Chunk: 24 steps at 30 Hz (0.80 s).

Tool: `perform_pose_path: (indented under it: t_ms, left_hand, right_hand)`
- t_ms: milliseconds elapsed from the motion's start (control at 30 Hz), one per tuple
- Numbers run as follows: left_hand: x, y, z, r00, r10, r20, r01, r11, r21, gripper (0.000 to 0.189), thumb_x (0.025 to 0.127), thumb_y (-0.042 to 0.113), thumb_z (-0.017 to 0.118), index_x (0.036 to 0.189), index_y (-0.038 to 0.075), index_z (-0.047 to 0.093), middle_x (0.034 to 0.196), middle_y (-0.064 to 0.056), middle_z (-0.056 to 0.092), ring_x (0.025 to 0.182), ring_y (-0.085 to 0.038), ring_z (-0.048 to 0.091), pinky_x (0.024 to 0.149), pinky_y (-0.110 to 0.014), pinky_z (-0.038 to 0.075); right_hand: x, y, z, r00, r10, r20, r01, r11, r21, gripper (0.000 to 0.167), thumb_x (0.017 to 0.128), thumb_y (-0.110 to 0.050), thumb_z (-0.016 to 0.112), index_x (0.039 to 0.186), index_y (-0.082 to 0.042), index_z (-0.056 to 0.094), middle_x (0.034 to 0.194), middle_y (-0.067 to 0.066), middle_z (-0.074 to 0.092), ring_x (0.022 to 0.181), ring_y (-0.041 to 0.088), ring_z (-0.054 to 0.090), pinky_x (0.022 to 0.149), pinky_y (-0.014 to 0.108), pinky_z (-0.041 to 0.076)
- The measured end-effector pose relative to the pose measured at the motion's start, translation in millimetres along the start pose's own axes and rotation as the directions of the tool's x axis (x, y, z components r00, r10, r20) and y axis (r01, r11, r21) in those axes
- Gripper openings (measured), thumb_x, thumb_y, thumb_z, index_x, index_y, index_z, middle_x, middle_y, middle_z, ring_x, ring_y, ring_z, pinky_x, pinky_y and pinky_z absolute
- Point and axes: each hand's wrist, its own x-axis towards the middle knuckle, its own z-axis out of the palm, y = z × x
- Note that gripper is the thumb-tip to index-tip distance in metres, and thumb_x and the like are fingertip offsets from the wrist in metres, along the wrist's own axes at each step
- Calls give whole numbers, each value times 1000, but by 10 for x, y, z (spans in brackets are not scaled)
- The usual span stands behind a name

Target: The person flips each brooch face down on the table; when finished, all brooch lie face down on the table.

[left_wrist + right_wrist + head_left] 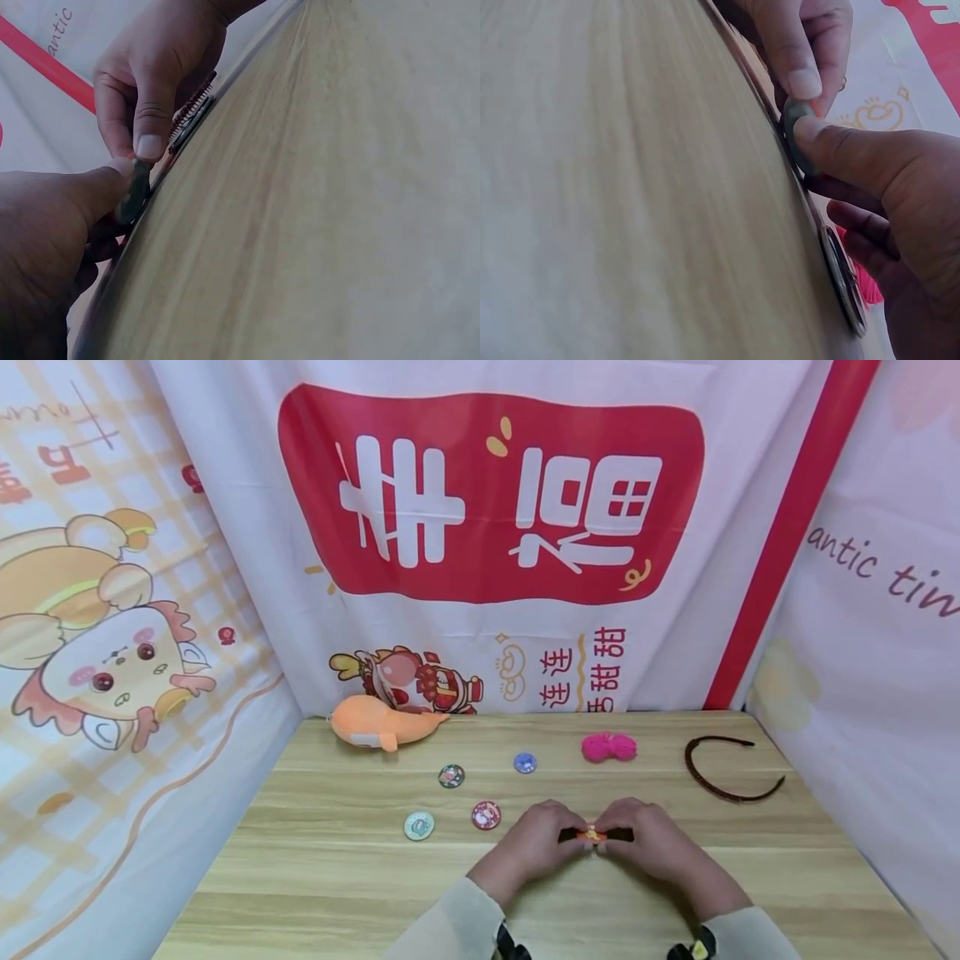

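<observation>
L hand [542, 842] & R hand [651, 839] meet over the near part of the table [337, 877], a bit R of centre, and here's the disc [592, 834] right between them, both hands pinching it w/ thumb & fingers, one side each! Orange & gold on top per the head view, dull grey-green on the side both wrist cams get. Tilted, too; whether its low edge touches wood, can't tell. Dark bits either side of it: can't make out what they are.

Handling? Prob. v. light, thin & stiff, no real give, I'd guess; the face may be smooth & a touch slippery, so a dry fingertip cd slide. Not v. fragile by the look, tho a hard squeeze might mark the print. Best hold: opp. sides of the rim, thumb vs. finger, flat faces left free, approx. what these hands are doing. Off to the L, four badges [486, 815] lie well apart from the grip; pink yarn [609, 747] sits beyond the hands.
</observation>
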Motion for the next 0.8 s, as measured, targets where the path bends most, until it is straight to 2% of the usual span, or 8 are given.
perform_pose_path:
  t_ms: [100,167,333,433,567,667,800]
  left_hand:
    - [-2,8,-17,1000,2,12,-2,1000,19,24,109,37,68,126,27,82,117,16,79,109,-1,68,101,-20,55]
    - [-1,19,-20,1000,-18,8,18,1000,19,25,111,36,65,127,27,82,117,14,80,109,-3,69,102,-22,56]
    - [11,60,-1,997,-76,-31,76,997,10,23,110,34,66,122,26,84,110,10,81,104,-4,70,99,-23,58]
    - [20,98,12,994,-92,-52,93,996,11,22,110,31,67,122,24,84,110,9,82,103,-6,71,97,-23,58]
    - [25,138,26,989,-138,-61,137,990,-25,22,110,27,67,126,23,81,112,10,81,100,-6,70,94,-25,58]
    - [29,147,39,983,-173,-63,170,984,-57,20,109,27,69,126,22,78,108,8,79,96,-6,68,90,-24,58]
    - [34,138,60,979,-191,-70,184,978,-93,16,106,26,73,122,22,73,101,9,75,93,-4,66,88,-23,58]
  right_hand:
    - [-9,5,-26,1000,-19,-19,18,1000,-17,15,99,-28,83,113,-29,86,110,-14,77,111,13,70,100,44,61]
    - [-11,8,-39,999,-30,-35,29,999,-27,14,100,-24,81,112,-27,87,109,-13,78,110,15,71,99,44,62]
    - [-9,13,-47,997,-37,-63,35,999,-36,16,101,-16,78,111,-24,87,108,-12,80,110,20,74,98,47,63]
    - [-12,-14,-48,998,25,-60,-26,999,-20,21,100,-17,79,121,-20,85,115,-8,80,114,21,74,100,47,62]
    - [-6,-88,-39,985,166,-44,-162,983,87,42,94,-17,87,135,-17,77,129,0,76,116,20,74,101,43,63]
    - [8,-130,-22,979,203,-37,-195,969,152,44,88,-13,91,129,-20,77,128,-1,75,114,19,74,99,38,63]
    - [13,-134,3,982,185,-43,-178,975,131,39,87,-10,92,119,-26,77,120,-7,75,110,15,72,96,35,62]
